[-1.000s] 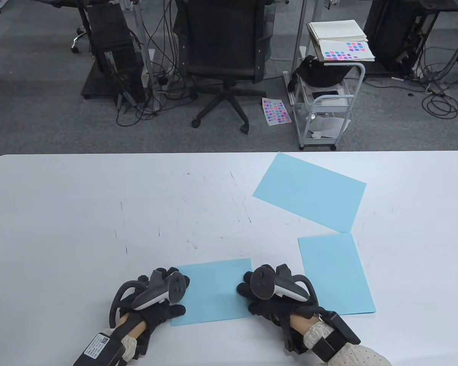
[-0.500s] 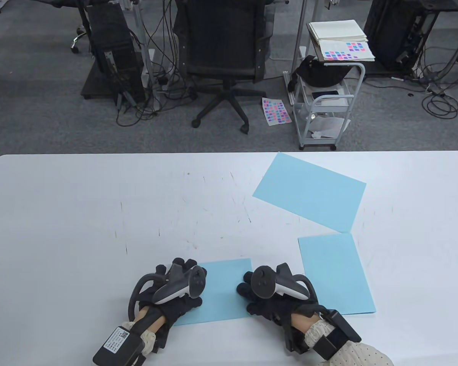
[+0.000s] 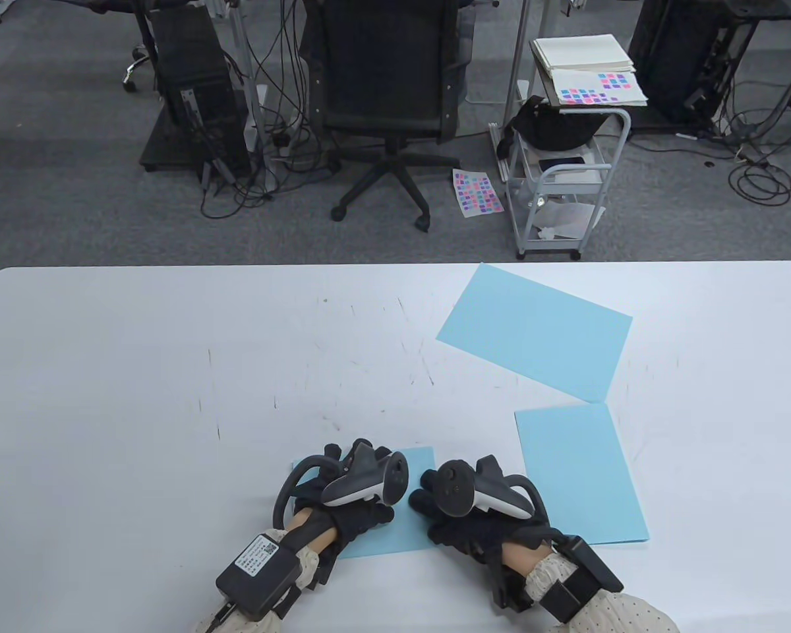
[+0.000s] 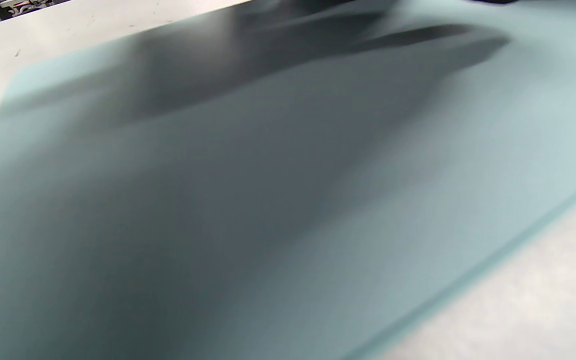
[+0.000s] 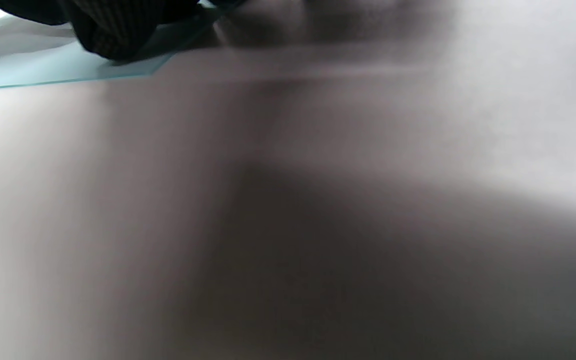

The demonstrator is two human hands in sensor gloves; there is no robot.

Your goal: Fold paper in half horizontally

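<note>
Lying flat near the front edge of the white table (image 3: 138, 369), the light blue folded paper (image 3: 414, 527) is a small rectangle with both gloved hands on it. The left hand (image 3: 352, 491) rests on its left part, the right hand (image 3: 465, 508) on its right edge; whether the fingers pinch or only press I cannot tell. Only the left wrist view shows the paper's surface (image 4: 418, 165) closely, smooth and shadowed, though blurred. Two other blue sheets (image 3: 534, 330) lie further right.
</note>
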